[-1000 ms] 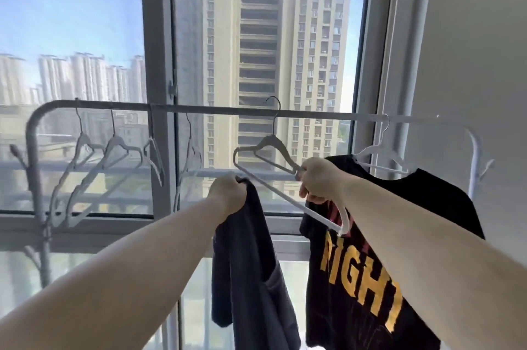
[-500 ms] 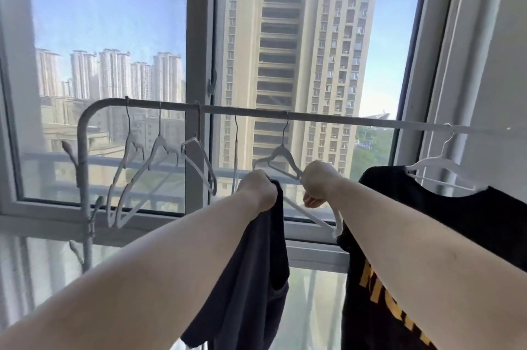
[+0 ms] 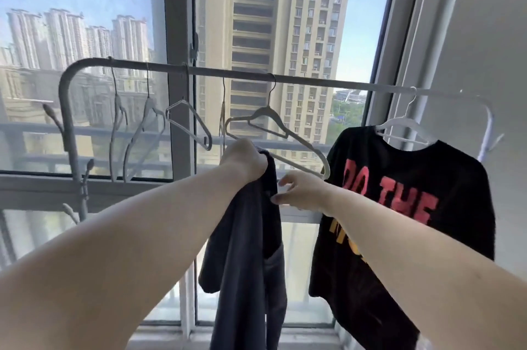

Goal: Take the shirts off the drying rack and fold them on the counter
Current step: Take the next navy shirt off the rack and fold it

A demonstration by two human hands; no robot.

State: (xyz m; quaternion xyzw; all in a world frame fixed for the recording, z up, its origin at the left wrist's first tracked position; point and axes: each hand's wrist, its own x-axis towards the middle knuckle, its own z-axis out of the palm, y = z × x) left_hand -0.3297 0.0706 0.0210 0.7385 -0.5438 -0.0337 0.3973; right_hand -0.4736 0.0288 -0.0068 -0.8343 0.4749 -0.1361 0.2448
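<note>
The left hand (image 3: 247, 160) is gripping the grey shirt (image 3: 248, 258) below the hanger (image 3: 273, 133), while the right hand (image 3: 303, 192) is hovering with fingers loose beside it.

left hand (image 3: 247, 160) grips a dark grey shirt (image 3: 246, 258) (off its hanger); right hand (image 3: 303, 191) hovers open just beside it.

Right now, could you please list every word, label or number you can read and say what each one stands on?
"DO THE": red letters on the chest of the black T-shirt on the rack.
Yellow lettering below it: mostly hidden by the right forearm, unreadable.
Dark grey shirt gripped by the left hand: no text visible.
</note>
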